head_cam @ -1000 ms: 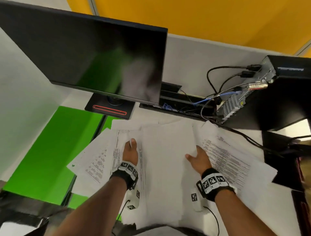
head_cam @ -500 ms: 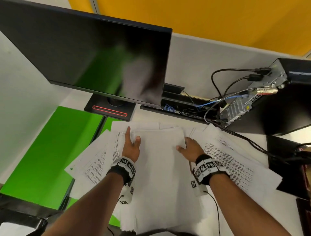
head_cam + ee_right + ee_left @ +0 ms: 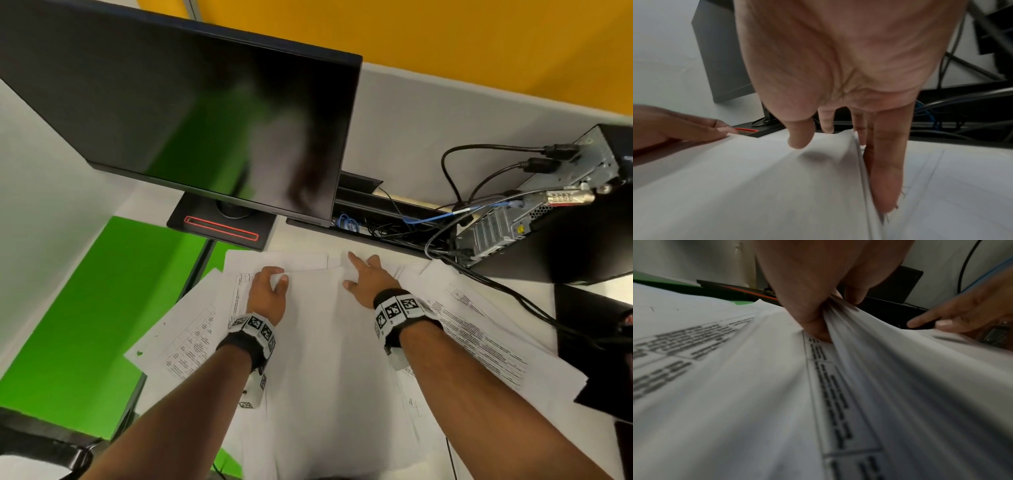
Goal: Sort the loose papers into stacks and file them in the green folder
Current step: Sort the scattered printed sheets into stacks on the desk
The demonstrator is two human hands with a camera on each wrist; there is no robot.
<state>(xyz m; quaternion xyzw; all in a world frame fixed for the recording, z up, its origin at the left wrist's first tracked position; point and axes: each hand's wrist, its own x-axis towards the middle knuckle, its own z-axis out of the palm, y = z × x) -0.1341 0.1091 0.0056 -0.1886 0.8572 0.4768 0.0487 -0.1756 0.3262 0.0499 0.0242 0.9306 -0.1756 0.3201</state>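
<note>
A thick stack of white papers point(image 3: 318, 342) lies mid-desk on top of scattered printed sheets point(image 3: 185, 332). My left hand point(image 3: 279, 274) grips the stack's far left corner, thumb on top and fingers curled under its lifted edge point(image 3: 838, 324). My right hand point(image 3: 352, 270) lies with straight fingers point(image 3: 884, 170) along the stack's right edge near the far corner, thumb hovering over the top sheet. More printed sheets point(image 3: 479, 329) fan out to the right. The green folder point(image 3: 85, 308) lies open at the left, partly under the papers.
A dark monitor point(image 3: 191, 113) on a black stand base point(image 3: 219, 229) rises just beyond the papers. A desktop computer point(image 3: 565, 222) with cables point(image 3: 496, 284) stands at the back right. A dark object point(image 3: 596, 329) lies at the right edge.
Both hands have slid forward along the stack's sides to its far corners. The left hand now grips the far left corner, and the sheets between the hands look squared up.
</note>
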